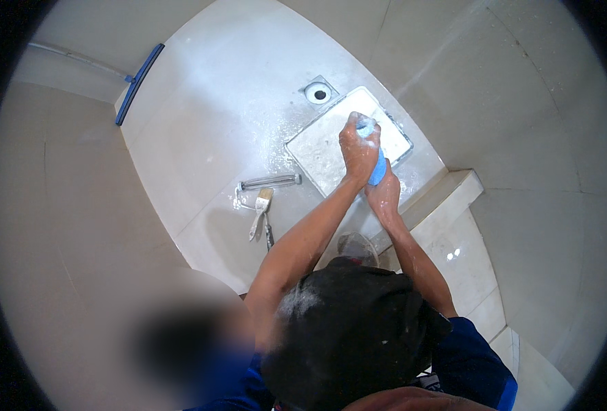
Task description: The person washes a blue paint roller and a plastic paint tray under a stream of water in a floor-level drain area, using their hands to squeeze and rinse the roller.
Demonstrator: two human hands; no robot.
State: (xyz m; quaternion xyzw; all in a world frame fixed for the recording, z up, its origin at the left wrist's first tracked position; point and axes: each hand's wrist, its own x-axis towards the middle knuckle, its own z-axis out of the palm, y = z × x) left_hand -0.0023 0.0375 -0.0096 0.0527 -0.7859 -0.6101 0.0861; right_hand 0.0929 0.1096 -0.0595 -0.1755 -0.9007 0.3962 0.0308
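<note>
My left hand (359,147) is closed around the upper part of a wet blue sponge (377,170), with white suds at its fingers. Just below and to the right, my right hand (384,194) is wrapped about the sponge's lower end. Both hands are over a shallow square tray (324,156) filled with whitish, foamy liquid. The sponge looks squeezed between them, and its full shape is hidden by my fingers.
A paint roller (270,181) and a flat paintbrush (261,209) lie left of the tray. Beyond it is a floor drain (318,93). A blue squeegee (139,83) leans at the far left wall. A low tiled curb (447,195) runs along the right.
</note>
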